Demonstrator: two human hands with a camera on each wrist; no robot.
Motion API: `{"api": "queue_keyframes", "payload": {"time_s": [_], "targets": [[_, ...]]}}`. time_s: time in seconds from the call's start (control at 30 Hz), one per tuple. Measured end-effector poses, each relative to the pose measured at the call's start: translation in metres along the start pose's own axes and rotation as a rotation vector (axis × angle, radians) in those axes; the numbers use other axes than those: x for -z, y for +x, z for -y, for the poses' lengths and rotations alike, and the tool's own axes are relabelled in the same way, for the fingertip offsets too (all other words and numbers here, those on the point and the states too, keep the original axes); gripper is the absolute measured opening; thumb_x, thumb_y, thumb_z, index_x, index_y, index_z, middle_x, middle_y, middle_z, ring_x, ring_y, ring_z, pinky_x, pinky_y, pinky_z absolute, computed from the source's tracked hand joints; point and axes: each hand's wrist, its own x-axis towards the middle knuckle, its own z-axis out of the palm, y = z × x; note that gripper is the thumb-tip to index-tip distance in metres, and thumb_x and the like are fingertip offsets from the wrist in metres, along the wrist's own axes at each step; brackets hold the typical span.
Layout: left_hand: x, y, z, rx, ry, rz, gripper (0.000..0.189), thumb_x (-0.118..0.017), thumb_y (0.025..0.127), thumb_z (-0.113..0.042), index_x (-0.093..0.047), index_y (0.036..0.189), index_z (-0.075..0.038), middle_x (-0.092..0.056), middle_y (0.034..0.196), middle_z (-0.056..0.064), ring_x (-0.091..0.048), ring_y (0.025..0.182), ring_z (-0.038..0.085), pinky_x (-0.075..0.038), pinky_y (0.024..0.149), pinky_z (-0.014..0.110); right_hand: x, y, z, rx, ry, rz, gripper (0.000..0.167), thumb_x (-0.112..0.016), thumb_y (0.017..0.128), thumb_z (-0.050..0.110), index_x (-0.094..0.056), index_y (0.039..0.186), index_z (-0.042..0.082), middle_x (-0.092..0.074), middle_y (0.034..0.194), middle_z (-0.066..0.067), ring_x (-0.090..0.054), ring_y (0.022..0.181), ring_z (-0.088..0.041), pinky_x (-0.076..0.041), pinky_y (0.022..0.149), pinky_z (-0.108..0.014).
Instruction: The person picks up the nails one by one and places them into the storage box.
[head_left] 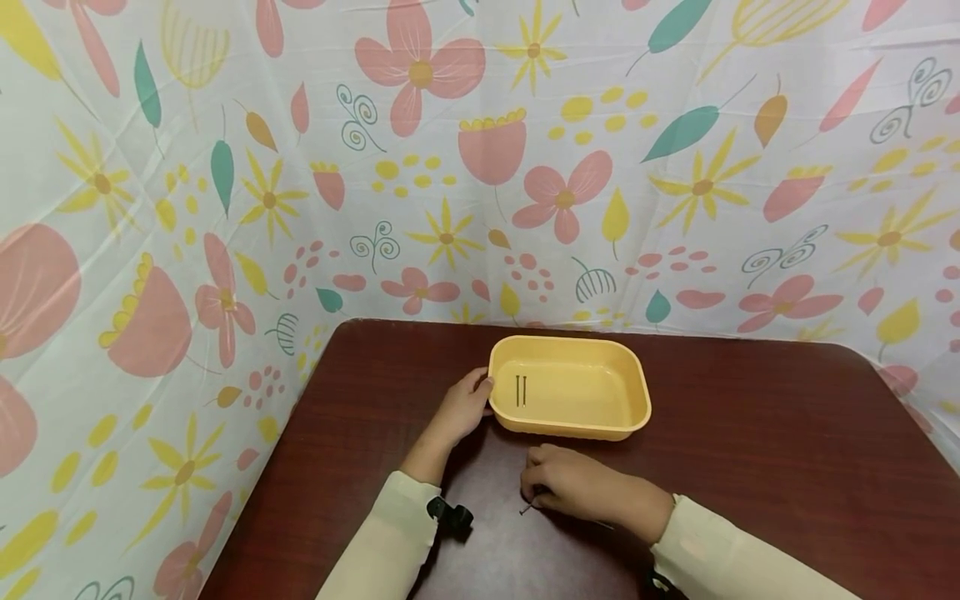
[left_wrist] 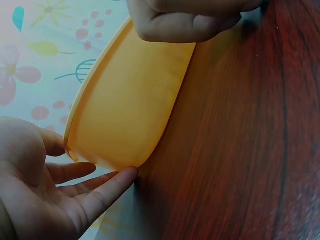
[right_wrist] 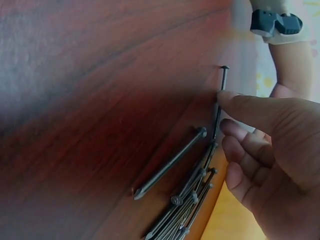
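A yellow plastic basin (head_left: 573,425) stands on the dark wooden table, with two nails (head_left: 521,392) lying side by side in its left part. My left hand (head_left: 463,408) holds the basin's left end, thumb at the rim and fingers against the outer wall. In front of the basin, my right hand (head_left: 573,483) pinches a nail (right_wrist: 223,77) by its shank, the head sticking out beyond the thumb. Beneath this hand a bunch of several loose nails (right_wrist: 187,210) lies on the table, and one nail (right_wrist: 170,162) rests apart from them. My palm mostly hides this bunch in the head view.
The reddish-brown table (head_left: 765,433) extends to both sides of the basin. A cloth with a flower print (head_left: 480,208) hangs behind and along the left table edge. A black strap device (head_left: 452,515) sits at my left wrist.
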Motion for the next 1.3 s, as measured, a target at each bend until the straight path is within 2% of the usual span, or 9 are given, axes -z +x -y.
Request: {"api": "queue_keyframes", "payload": {"time_s": [0.27, 0.5, 0.63, 0.83, 1.07, 1.3], "targets": [[0.000, 0.000, 0.000, 0.011, 0.005, 0.001, 0.053, -0.040, 0.110, -0.039, -0.041, 0.155, -0.010, -0.054, 0.147, 0.018, -0.069, 0.111, 0.027, -0.061, 0.091, 0.040, 0.002, 0.005, -0.003, 0.002, -0.004, -0.029, 0.012, -0.079, 0.087, 0.014, -0.069, 0.088, 0.021, -0.059, 0.090, 0.010, -0.053, 0.088, -0.004, -0.051, 0.078, -0.021], [0.000, 0.000, -0.001, 0.004, 0.012, -0.004, 0.052, -0.040, 0.110, -0.037, -0.041, 0.155, -0.010, -0.056, 0.145, 0.019, -0.069, 0.110, 0.028, -0.061, 0.092, 0.041, 0.020, 0.010, -0.001, -0.085, 0.112, -0.140, 0.007, -0.071, 0.095, 0.014, -0.066, 0.095, 0.020, -0.063, 0.093, 0.011, -0.057, 0.090, -0.003, -0.054, 0.081, -0.025], [0.000, 0.000, 0.000, -0.007, 0.017, -0.006, 0.051, -0.040, 0.110, -0.035, -0.041, 0.154, -0.009, -0.057, 0.144, 0.019, -0.068, 0.113, 0.029, -0.061, 0.092, 0.040, 0.032, 0.012, -0.002, -0.129, 0.165, -0.208, 0.006, -0.070, 0.096, 0.013, -0.067, 0.099, 0.017, -0.066, 0.095, 0.009, -0.062, 0.089, -0.003, -0.057, 0.078, -0.026], [-0.001, -0.001, 0.000, -0.009, 0.031, -0.012, 0.053, -0.040, 0.109, -0.038, -0.042, 0.154, -0.009, -0.057, 0.144, 0.019, -0.069, 0.110, 0.028, -0.062, 0.090, 0.039, 0.043, 0.015, -0.007, -0.203, 0.265, -0.266, 0.006, -0.071, 0.095, 0.014, -0.069, 0.101, 0.016, -0.068, 0.097, 0.007, -0.063, 0.087, -0.004, -0.059, 0.075, -0.030], [-0.001, 0.000, 0.000, -0.005, 0.025, -0.004, 0.050, -0.040, 0.110, -0.035, -0.043, 0.153, -0.009, -0.057, 0.143, 0.020, -0.070, 0.108, 0.028, -0.062, 0.089, 0.039, 0.053, 0.021, -0.018, -0.333, 0.415, -0.353, 0.005, -0.071, 0.095, 0.015, -0.071, 0.100, 0.013, -0.070, 0.090, 0.002, -0.060, 0.076, -0.003, -0.054, 0.065, -0.022], [-0.001, 0.002, 0.002, -0.023, 0.026, -0.015, 0.049, -0.040, 0.110, -0.031, -0.043, 0.153, -0.007, -0.057, 0.142, 0.021, -0.070, 0.107, 0.029, -0.063, 0.086, 0.036, 0.062, 0.029, -0.035, -0.503, 0.528, -0.382, 0.009, -0.067, 0.099, 0.021, -0.069, 0.101, 0.012, -0.067, 0.080, -0.002, -0.063, 0.072, -0.018, -0.053, 0.062, -0.025]]}}
